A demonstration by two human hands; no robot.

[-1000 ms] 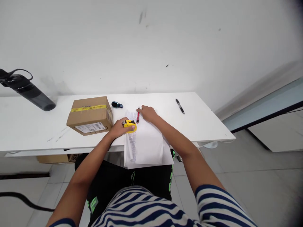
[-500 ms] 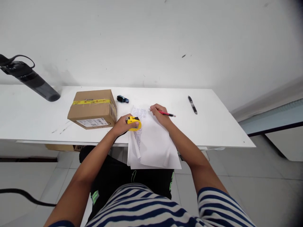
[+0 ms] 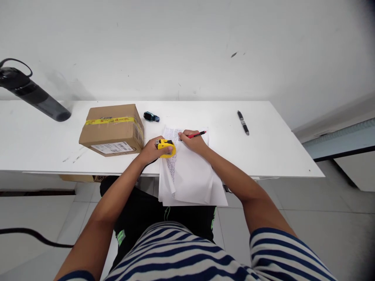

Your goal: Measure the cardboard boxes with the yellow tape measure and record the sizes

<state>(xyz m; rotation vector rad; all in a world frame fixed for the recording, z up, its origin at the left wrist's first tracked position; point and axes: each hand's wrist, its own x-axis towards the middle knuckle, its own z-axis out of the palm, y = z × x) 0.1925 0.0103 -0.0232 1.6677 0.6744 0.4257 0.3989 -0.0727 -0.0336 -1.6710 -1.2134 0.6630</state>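
My left hand [image 3: 151, 151] is closed around a yellow tape measure [image 3: 168, 149], held over the left side of the paper sheets [image 3: 193, 177]. A red and black pen [image 3: 197, 135] is gripped in my right hand [image 3: 191, 141], which rests near the top of the sheets. Its tip points left toward a column of small handwriting along the paper's left part. Several sheets lie stacked, their lower ends hanging past the table's front edge with the corners curling.
A taped cardboard box [image 3: 113, 130] sits left of my left hand. Behind it to the right lies a small dark blue object [image 3: 151, 116]. A black pen [image 3: 243, 122] lies on the white table [image 3: 272, 156] at right. A dark bottle [image 3: 41, 97] stands far left.
My right hand has shifted left across the sheets with the pen, now beside the handwriting. The left hand keeps the tape measure in nearly the same place. The view has tilted slightly.
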